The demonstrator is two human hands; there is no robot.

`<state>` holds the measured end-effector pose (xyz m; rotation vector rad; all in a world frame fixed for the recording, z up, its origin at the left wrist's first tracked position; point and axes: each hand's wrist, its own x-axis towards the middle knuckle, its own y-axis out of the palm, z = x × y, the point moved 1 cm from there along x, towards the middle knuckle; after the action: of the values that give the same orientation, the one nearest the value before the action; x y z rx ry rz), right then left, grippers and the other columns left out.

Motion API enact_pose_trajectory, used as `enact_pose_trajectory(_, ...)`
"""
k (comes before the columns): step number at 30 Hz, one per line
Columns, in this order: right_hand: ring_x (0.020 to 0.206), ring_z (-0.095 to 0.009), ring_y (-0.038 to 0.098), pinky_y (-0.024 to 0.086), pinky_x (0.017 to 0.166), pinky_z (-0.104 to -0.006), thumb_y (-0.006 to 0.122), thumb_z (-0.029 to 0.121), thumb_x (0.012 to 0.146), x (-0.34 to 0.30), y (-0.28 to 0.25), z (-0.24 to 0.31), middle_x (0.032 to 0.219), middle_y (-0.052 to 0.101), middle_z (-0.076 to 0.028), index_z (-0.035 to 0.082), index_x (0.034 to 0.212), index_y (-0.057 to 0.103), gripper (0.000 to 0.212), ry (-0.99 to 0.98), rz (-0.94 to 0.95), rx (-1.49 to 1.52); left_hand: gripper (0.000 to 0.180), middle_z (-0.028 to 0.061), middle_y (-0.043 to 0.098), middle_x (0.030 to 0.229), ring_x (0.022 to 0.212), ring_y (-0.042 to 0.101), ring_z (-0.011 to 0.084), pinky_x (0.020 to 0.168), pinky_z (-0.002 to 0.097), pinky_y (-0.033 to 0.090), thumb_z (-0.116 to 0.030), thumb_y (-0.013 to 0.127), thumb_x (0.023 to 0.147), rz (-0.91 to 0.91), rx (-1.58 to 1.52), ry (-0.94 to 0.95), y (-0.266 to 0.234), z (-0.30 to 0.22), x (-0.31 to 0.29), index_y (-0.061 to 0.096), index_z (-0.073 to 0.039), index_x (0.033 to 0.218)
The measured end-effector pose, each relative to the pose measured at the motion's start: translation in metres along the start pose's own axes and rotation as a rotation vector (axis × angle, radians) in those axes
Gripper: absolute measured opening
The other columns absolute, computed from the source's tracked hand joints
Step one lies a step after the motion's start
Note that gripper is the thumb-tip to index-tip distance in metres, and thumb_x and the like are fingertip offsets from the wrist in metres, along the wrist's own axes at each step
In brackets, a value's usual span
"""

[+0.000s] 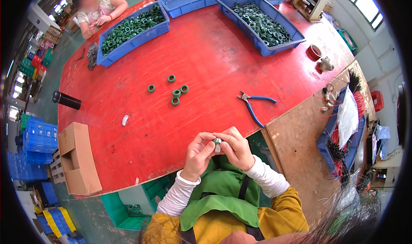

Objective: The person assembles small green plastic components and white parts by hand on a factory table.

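Note:
My left hand and my right hand meet just off the near edge of the red table. Between their thumbs and fingertips they pinch a small ring, dark green with a whitish strip hanging below it. Fingers cover much of it. Farther off, several green rings lie loosely grouped on the tabletop. To the right of them rest blue-handled side cutters, jaws pointing away from me. A small white curved piece lies to the left.
Blue trays heaped with green rings stand across the far side. Another person sits at the far left. A black bottle and a cardboard box occupy the left edge. A wooden bench with a wire-filled blue bin adjoins on the right.

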<state>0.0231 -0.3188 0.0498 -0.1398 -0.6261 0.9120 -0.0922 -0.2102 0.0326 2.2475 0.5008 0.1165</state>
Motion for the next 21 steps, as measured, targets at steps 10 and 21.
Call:
enact_pose_trajectory(10,0.086,-0.028,0.055,0.045,0.074,-0.0385,0.067,0.002,0.068,0.015,-0.013,0.011,0.094,0.059,-0.008,0.005,0.105,0.057,0.038,-0.236,-0.009,-0.228,0.014,0.0079,0.063,0.095,0.086,0.065,0.0175,0.076,0.0358,0.057,-0.013,0.052,0.095,-0.112,0.088,-0.087,-0.003,-0.01,0.002,0.051,-0.003,0.106)
enact_pose_trajectory(21,0.096,-0.025,0.057,0.041,0.088,-0.0472,0.072,0.009,0.066,0.011,0.001,0.017,0.089,0.065,-0.001,0.009,0.091,0.061,0.027,-0.375,-0.247,-0.384,0.012,0.0086,0.063,0.093,0.08,0.064,0.0169,0.077,0.034,0.055,-0.013,0.055,0.094,-0.295,-0.088,-0.029,-0.003,0.004,0.006,0.052,-0.005,0.102)
